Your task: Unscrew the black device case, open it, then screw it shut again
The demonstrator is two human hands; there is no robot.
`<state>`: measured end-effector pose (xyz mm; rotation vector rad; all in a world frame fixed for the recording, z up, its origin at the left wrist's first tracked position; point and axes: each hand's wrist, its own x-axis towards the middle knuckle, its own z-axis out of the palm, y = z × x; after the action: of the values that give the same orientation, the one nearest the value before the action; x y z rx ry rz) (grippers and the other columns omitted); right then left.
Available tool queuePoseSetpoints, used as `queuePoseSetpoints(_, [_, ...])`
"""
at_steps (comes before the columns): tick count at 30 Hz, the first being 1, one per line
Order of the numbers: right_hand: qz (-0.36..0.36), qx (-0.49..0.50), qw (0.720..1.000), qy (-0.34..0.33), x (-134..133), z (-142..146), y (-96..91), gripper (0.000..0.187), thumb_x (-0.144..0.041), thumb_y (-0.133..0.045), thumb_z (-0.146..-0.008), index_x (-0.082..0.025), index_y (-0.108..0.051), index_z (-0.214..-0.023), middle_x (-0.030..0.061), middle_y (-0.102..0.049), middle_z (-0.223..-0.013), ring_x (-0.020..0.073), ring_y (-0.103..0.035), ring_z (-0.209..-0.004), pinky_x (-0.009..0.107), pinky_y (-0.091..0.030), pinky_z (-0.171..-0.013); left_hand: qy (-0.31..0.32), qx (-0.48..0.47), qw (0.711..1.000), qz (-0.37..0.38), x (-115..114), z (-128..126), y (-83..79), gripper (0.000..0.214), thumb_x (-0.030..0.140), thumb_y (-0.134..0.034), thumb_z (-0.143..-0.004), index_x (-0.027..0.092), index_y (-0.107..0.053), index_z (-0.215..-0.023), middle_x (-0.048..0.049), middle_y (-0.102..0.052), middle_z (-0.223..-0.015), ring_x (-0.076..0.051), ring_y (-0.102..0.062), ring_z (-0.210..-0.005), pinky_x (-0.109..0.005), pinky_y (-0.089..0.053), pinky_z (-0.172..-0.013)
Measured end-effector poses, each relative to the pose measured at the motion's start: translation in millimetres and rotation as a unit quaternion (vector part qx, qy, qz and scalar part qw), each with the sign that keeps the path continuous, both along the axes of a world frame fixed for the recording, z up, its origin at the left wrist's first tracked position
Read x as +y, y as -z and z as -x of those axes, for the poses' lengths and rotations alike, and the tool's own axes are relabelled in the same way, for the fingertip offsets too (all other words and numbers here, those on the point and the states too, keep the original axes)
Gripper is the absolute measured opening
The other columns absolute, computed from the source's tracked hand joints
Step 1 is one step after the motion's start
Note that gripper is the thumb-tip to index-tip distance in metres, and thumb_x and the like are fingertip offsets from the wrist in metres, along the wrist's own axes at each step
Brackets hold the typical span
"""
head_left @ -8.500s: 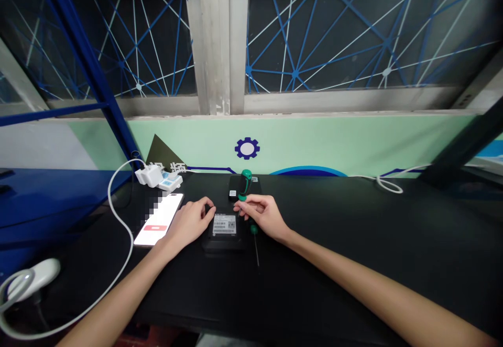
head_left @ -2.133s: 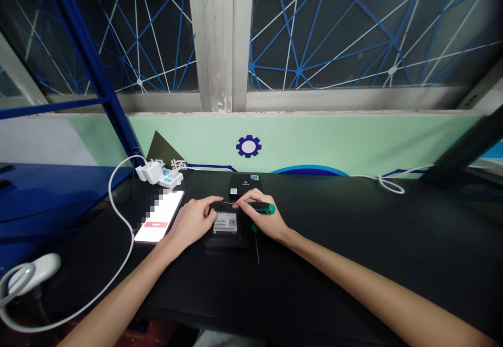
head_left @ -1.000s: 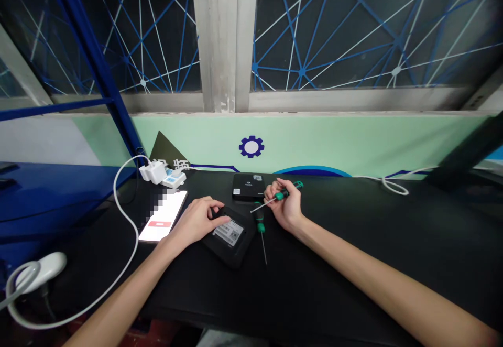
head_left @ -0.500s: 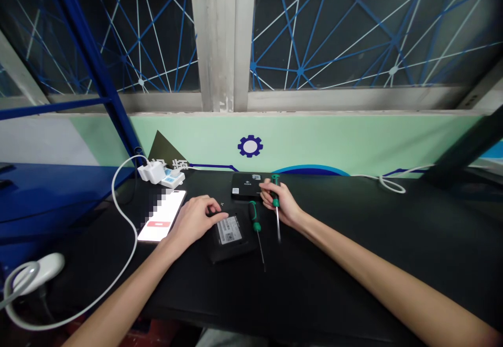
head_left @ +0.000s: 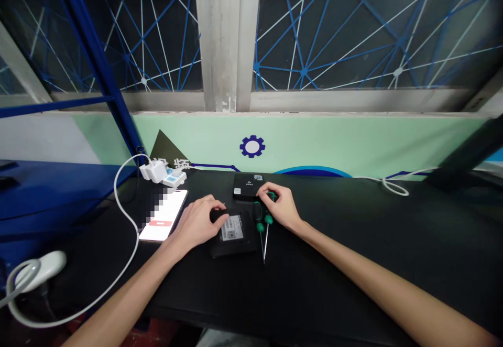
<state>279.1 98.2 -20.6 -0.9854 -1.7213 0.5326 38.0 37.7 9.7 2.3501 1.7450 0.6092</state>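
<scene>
Black table (head_left: 353, 231) against pale green wall (head_left: 334, 145), dark windows (head_left: 353, 32) above. Left hand (head_left: 198, 219) gripping left side of labelled black box (head_left: 234, 231) lying on table, thumb on top. Right hand (head_left: 281, 205) curled round handle of green-and-black screwdriver (head_left: 269, 219), close beside second screwdriver (head_left: 258, 216), both right of box. Black case (head_left: 247, 184) behind, lit phone (head_left: 167, 216) left
</scene>
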Motion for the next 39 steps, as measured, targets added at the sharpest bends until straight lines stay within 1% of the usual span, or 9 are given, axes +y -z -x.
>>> queuePoseSetpoints(5, [-0.006,-0.095,0.995,-0.023,0,0,3.2,0.017,-0.016,-0.056,-0.08,-0.021,-0.062,-0.065,-0.0019,-0.062,-0.062,0.016,-0.058,-0.059,0.029,-0.043,-0.063,0.021,-0.013,0.999,0.022,1,1,0.4,0.024,0.038,-0.056,-0.093,0.029,-0.073,-0.108,-0.0016,-0.068,-0.103,-0.02,-0.065,-0.081,-0.03,-0.046,-0.066])
queuePoseSetpoints(9, [-0.063,-0.155,0.986,-0.026,0,-1,2.4,0.017,-0.018,-0.058,-0.081,-0.023,-0.062,-0.065,-0.0001,-0.063,-0.062,0.0192,-0.059,-0.066,0.031,-0.044,-0.067,0.024,-0.019,0.999,0.025,-1,-2,-2.3,0.026,0.036,-0.053,-0.095,0.028,-0.072,-0.111,-0.0029,-0.067,-0.105,-0.02,-0.064,-0.084,-0.032,-0.049,-0.073])
queuePoseSetpoints(14, [-0.11,-0.209,0.971,-0.025,-1,-2,-0.1,0.015,-0.018,-0.057,-0.082,-0.023,-0.058,-0.067,0.0007,-0.06,-0.062,0.0201,-0.053,-0.067,0.035,-0.042,-0.072,0.02,-0.012,0.999,0.028,-3,-6,-5.6,0.025,0.032,-0.05,-0.096,0.025,-0.07,-0.111,-0.0044,-0.066,-0.106,-0.02,-0.064,-0.085,-0.033,-0.05,-0.078])
queuePoseSetpoints(17, [-0.127,-0.245,0.961,-0.019,-2,-1,-0.8,0.011,-0.018,-0.057,-0.08,-0.023,-0.059,-0.071,0.0009,-0.057,-0.062,0.0198,-0.049,-0.066,0.034,-0.038,-0.07,0.018,-0.011,1.0,0.019,-3,-5,-3.5,0.024,0.033,-0.05,-0.096,0.026,-0.069,-0.11,-0.0038,-0.066,-0.105,-0.02,-0.065,-0.086,-0.032,-0.049,-0.076])
queuePoseSetpoints(21, [-0.142,-0.293,0.946,0.002,-6,1,-3.7,0.003,-0.022,-0.06,-0.078,-0.022,-0.061,-0.075,0.0035,-0.06,-0.069,0.0206,-0.048,-0.069,0.035,-0.032,-0.068,0.021,0.002,1.0,-0.011,-2,-2,2.6,0.026,0.035,-0.047,-0.098,0.026,-0.068,-0.111,-0.0034,-0.065,-0.105,-0.02,-0.066,-0.09,-0.03,-0.048,-0.071])
queuePoseSetpoints(25, [-0.136,-0.326,0.936,0.018,-7,3,-6.6,0.008,-0.028,-0.063,-0.079,-0.022,-0.062,-0.075,0.0027,-0.061,-0.06,0.0212,-0.049,-0.066,0.037,-0.028,-0.07,0.006,0.019,0.999,-0.028,-4,-4,6.8,0.027,0.036,-0.045,-0.099,0.024,-0.067,-0.11,-0.0043,-0.064,-0.107,-0.02,-0.066,-0.092,-0.028,-0.047,-0.066])
queuePoseSetpoints(30, [-0.104,-0.311,0.945,0.015,-5,4,-3.7,0.009,-0.03,-0.068,-0.077,-0.023,-0.064,-0.074,-0.001,-0.058,-0.047,0.0204,-0.052,-0.062,0.039,-0.027,-0.075,-0.008,0.032,0.998,-0.047,-8,-9,8.2,0.028,0.038,-0.043,-0.1,0.024,-0.066,-0.109,-0.0054,-0.063,-0.107,-0.022,-0.064,-0.099,-0.029,-0.048,-0.069])
queuePoseSetpoints(34, [-0.077,-0.276,0.958,0.023,-3,5,1.3,0.008,-0.029,-0.07,-0.076,-0.023,-0.066,-0.071,-0.0025,-0.059,-0.046,0.0193,-0.053,-0.061,0.039,-0.028,-0.077,-0.014,0.045,0.998,-0.048,-9,-12,9.1,0.031,0.037,-0.039,-0.101,0.023,-0.065,-0.109,-0.0058,-0.064,-0.106,-0.022,-0.062,-0.1,-0.03,-0.048,-0.072])
queuePoseSetpoints(39, [-0.037,-0.195,0.979,0.04,-1,7,4.8,0.005,-0.028,-0.07,-0.076,-0.024,-0.07,-0.072,-0.0044,-0.062,-0.05,0.0174,-0.055,-0.059,0.04,-0.033,-0.081,-0.021,0.065,0.996,-0.06,-9,-13,11.5,0.027,0.033,-0.041,-0.1,0.023,-0.064,-0.11,-0.0059,-0.064,-0.105,-0.022,-0.061,-0.099,-0.03,-0.047,-0.069])
